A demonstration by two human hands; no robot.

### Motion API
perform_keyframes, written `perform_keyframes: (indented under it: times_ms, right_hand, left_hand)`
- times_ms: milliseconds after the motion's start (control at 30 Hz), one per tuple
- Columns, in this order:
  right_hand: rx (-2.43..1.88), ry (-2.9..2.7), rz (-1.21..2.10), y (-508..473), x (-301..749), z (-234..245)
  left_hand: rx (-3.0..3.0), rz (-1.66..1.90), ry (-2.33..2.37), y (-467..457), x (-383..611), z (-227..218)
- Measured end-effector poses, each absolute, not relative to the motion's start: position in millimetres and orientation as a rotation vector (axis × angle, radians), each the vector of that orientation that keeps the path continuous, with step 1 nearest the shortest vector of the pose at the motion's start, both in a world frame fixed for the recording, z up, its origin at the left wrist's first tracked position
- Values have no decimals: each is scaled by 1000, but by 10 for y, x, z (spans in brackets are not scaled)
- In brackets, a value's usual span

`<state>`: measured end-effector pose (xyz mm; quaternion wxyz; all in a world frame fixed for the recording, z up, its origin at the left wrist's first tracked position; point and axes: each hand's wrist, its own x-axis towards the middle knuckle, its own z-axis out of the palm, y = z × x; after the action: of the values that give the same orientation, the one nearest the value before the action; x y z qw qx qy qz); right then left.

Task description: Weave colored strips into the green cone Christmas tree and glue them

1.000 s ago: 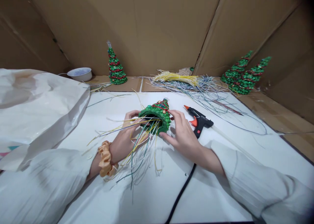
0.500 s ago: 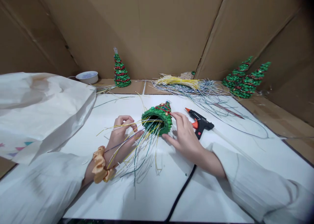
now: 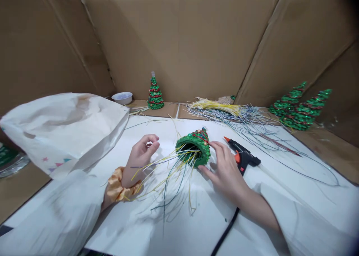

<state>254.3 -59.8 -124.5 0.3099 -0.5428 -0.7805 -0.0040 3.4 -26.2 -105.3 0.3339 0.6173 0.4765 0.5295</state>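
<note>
Now left hand (image 3: 141, 155) slips clear of green tree (image 3: 203, 147), empty, fingers curled; steadying falls to right hand (image 3: 226, 168) alone, its grip on tree's side, mid-frame, wires (image 3: 179, 164) trailing lower left.

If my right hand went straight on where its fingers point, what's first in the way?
The tilted green tree: the right hand already seems to touch its side, though depth makes exact contact hard to judge.
</note>
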Motion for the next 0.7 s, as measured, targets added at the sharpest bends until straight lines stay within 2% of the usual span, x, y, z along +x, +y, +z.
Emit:
perform_keyframes:
  times_ms: [467,700]
  right_hand:
    - [-1413,-2069,-62,-574,2560,-1308]
    - [-1436,-2064,-37,-571,2558,-1307]
  left_hand:
    - [1333,1372,925,-74,-216,-983]
    - [950,1254,745,-54,-209,-969]
